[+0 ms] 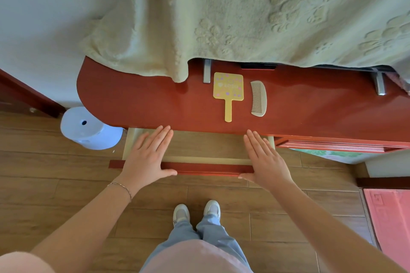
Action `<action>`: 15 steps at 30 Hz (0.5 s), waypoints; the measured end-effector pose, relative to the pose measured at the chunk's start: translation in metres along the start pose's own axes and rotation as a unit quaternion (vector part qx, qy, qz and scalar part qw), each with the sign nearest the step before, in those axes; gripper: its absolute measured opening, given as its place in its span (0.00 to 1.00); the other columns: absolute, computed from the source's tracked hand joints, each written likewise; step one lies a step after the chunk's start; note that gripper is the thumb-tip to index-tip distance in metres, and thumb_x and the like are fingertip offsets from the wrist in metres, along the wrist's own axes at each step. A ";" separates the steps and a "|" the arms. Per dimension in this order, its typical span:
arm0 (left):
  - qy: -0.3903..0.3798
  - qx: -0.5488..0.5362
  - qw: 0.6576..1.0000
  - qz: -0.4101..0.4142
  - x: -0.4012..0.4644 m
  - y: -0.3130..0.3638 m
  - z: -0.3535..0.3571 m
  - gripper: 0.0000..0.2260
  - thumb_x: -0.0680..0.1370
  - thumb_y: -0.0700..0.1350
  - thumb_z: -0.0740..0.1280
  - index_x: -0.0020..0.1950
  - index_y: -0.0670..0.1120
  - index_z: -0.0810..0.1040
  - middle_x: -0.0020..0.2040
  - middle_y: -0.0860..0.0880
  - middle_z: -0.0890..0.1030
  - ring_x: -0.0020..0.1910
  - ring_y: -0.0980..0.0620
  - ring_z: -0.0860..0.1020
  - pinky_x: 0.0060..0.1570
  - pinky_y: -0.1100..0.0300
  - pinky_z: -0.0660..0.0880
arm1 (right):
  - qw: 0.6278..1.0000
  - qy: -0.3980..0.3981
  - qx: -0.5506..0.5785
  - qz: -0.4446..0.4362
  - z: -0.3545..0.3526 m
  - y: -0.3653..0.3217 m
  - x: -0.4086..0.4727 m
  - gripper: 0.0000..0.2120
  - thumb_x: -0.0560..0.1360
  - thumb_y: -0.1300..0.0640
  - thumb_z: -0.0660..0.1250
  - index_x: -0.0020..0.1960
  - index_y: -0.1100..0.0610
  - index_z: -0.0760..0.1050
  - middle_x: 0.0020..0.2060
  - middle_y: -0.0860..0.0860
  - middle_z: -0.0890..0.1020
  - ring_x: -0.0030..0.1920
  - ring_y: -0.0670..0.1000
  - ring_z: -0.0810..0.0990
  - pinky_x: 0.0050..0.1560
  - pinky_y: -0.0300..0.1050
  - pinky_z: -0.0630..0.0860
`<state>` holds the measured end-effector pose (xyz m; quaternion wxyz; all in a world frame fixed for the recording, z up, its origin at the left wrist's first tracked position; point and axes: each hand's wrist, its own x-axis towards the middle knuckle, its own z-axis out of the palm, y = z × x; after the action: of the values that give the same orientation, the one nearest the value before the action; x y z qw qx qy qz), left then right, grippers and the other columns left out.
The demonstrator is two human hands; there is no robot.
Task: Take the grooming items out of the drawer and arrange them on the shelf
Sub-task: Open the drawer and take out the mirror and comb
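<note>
A yellow hand mirror (228, 86) with pastel dots lies face down on the red wooden shelf (142, 99), handle toward me. Just right of it lies a grey curved comb (259, 98). Below the shelf edge a drawer (206, 167) with a red front and pale inside stands partly pulled out; the part of its inside that shows holds nothing. My left hand (145, 157) rests flat on the left of the drawer front, fingers spread, thumb along the front. My right hand (265, 159) lies flat on the right of the front in the same way. Neither hand holds anything.
A pale green embossed blanket (244, 13) hangs over the back of the shelf, covering a device on silver feet (206, 71). A light blue round container (88, 131) stands on the wooden floor at the left. A second red drawer (332, 143) is to the right, a pink mat (390, 224) at far right.
</note>
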<state>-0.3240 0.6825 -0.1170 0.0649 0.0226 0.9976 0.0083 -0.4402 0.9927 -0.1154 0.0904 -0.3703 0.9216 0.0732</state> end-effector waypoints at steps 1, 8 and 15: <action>0.008 0.003 1.000 0.004 0.003 -0.001 0.000 0.49 0.61 0.68 0.71 0.72 0.40 0.62 0.73 0.45 0.65 0.71 0.47 0.64 0.68 0.49 0.57 | 1.000 0.004 -0.003 0.000 -0.001 0.001 0.004 0.56 0.57 0.34 0.74 0.72 0.65 0.58 0.72 0.59 0.64 0.71 0.57 0.63 0.69 0.55 0.62; 0.047 0.022 0.999 0.004 0.028 -0.003 -0.004 0.42 0.65 0.61 0.73 0.71 0.39 0.66 0.71 0.43 0.68 0.69 0.46 0.67 0.64 0.47 0.66 | 0.999 0.032 -0.015 0.011 -0.007 0.009 0.032 0.55 0.57 0.37 0.76 0.72 0.65 0.59 0.71 0.60 0.64 0.71 0.57 0.64 0.69 0.55 0.59; 0.064 0.036 0.997 -0.012 0.058 -0.012 -0.006 0.38 0.66 0.56 0.73 0.70 0.38 0.67 0.69 0.43 0.70 0.68 0.46 0.70 0.63 0.47 0.68 | 0.998 0.052 -0.010 0.044 -0.012 0.016 0.061 0.51 0.60 0.44 0.77 0.72 0.65 0.58 0.72 0.60 0.64 0.72 0.57 0.63 0.69 0.53 0.58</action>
<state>-0.3832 0.6729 -0.1184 0.0004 0.0127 0.9996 -0.0265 -0.4963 0.9608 -0.1165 0.0351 -0.3332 0.9398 0.0665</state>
